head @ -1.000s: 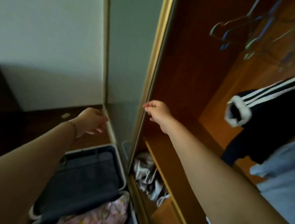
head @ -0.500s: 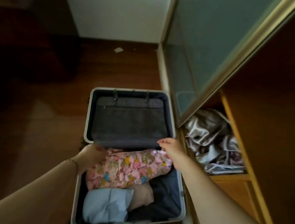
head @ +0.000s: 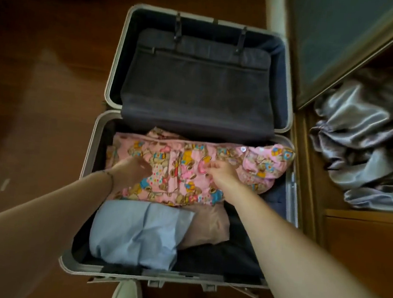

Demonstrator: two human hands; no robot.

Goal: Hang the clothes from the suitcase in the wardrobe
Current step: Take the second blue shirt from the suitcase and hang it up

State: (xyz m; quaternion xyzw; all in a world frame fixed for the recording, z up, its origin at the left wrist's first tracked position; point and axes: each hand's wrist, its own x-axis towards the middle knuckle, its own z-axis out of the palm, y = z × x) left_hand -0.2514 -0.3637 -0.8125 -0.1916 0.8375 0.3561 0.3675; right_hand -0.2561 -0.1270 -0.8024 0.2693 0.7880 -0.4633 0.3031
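An open grey suitcase [head: 85,168] lies on the floor below me. Across its near half lies a pink garment with a bear print [head: 183,171]. In front of it sit a folded light-blue garment [head: 136,235] and a beige one [head: 211,224]. My left hand [head: 131,171] rests on the pink garment's left part, fingers pressed into the cloth. My right hand [head: 222,173] pinches the pink fabric near its middle. The wardrobe [head: 363,241] stands open at the right.
The suitcase lid [head: 197,87] with its dark zipped divider lies flat at the far side. A sliding glass wardrobe door [head: 344,43] is at upper right. Crumpled silver satin cloth [head: 367,148] lies on the wardrobe's bottom shelf. Dark wooden floor [head: 36,106] stretches left. My shoe [head: 124,297] touches the case front.
My view dropped from the wardrobe interior to the suitcase. Both hands came down from the wardrobe door edge onto the pink garment.
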